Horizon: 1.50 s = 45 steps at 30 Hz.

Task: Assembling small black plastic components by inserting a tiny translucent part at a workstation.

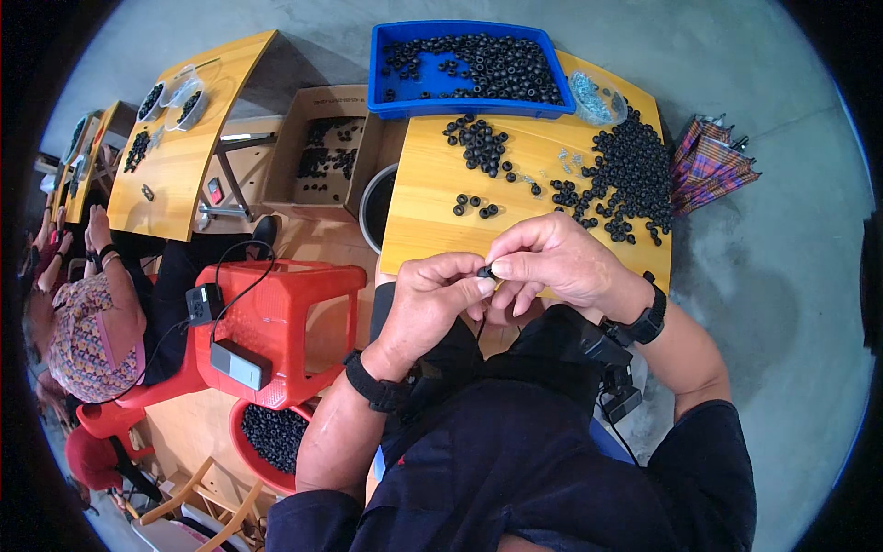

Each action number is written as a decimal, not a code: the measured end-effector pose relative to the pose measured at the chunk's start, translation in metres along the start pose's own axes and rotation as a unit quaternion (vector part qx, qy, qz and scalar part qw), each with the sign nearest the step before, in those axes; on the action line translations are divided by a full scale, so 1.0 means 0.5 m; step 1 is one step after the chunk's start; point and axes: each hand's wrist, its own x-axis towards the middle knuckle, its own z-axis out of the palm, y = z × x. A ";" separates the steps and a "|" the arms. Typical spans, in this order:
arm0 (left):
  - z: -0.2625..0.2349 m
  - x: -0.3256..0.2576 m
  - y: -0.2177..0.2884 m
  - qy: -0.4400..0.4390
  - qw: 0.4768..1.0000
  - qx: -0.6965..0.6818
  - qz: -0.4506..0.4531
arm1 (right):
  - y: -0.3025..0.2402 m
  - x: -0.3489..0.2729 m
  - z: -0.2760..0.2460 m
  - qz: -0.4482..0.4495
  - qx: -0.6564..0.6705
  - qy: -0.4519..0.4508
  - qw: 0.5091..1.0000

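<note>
Just over the near edge of the wooden table (418,221), my two hands meet at a small black round part (485,271). My left hand (428,299) pinches it between thumb and forefinger. From the other side, the thumb and forefinger of my right hand (556,262) close on it too; whether they hold a second, smaller piece is hidden. Beyond my hands lie a few black ring-like parts (474,204) and a looser group (476,143) of them. Small clear pieces (568,158) lie beside a large pile of black parts (630,166) on the right.
A blue tray (400,81) of black parts and a clear tub (598,101) of bluish pieces stand at the table's far side. Left are a cardboard box (276,179), a red stool (235,304) with a device, and a seated person (97,322). A folded umbrella (708,166) lies right.
</note>
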 end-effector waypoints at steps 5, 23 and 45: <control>-0.003 0.000 0.000 0.002 1.000 0.011 -0.023 | -0.001 -0.003 0.006 -0.006 0.014 -0.015 1.000; -0.008 -0.007 0.030 -0.063 0.991 0.116 -0.035 | 0.016 -0.007 0.008 0.008 0.007 -0.036 0.999; 0.002 -0.013 0.020 -0.085 0.991 0.106 0.008 | 0.051 -0.025 0.013 -0.045 0.068 -0.056 0.995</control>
